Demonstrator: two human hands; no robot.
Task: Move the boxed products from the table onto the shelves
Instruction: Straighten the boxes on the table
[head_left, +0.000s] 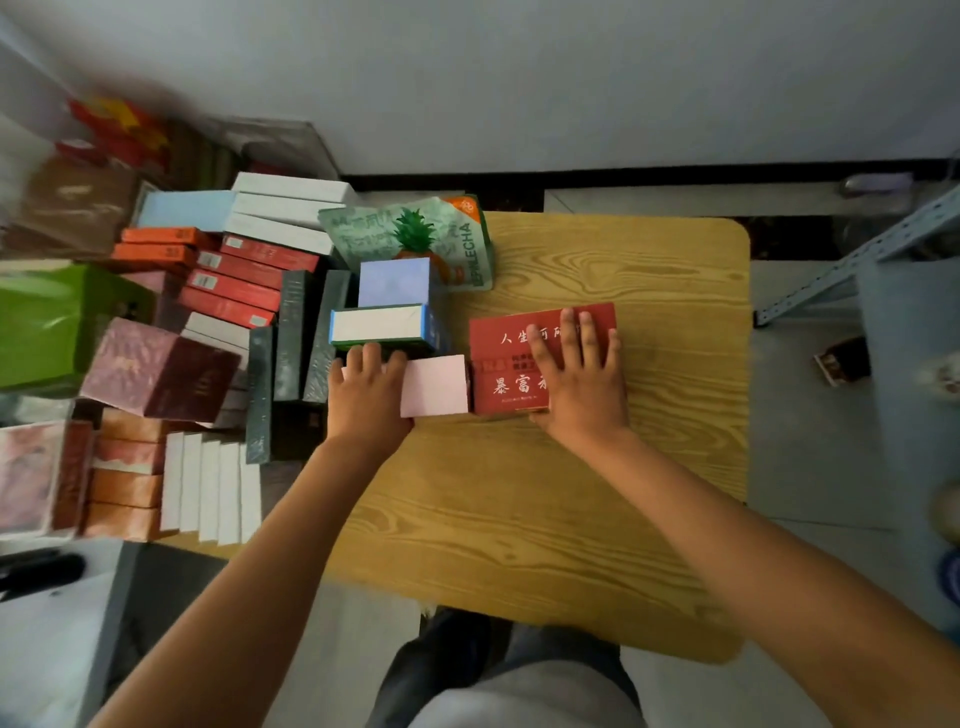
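A red box with white characters lies flat on the wooden table. My right hand rests on it with fingers spread and straight. A pale pink box lies just left of the red one, touching it. My left hand lies on the pink box's left end, fingertips curled against a white-and-blue box. A lavender box stands behind that, in front of a green pineapple packet.
Many boxes crowd the table's left side: red ones, dark green ones, white ones, a maroon box, a green box. A grey metal shelf frame stands at right. The wall is behind the table.
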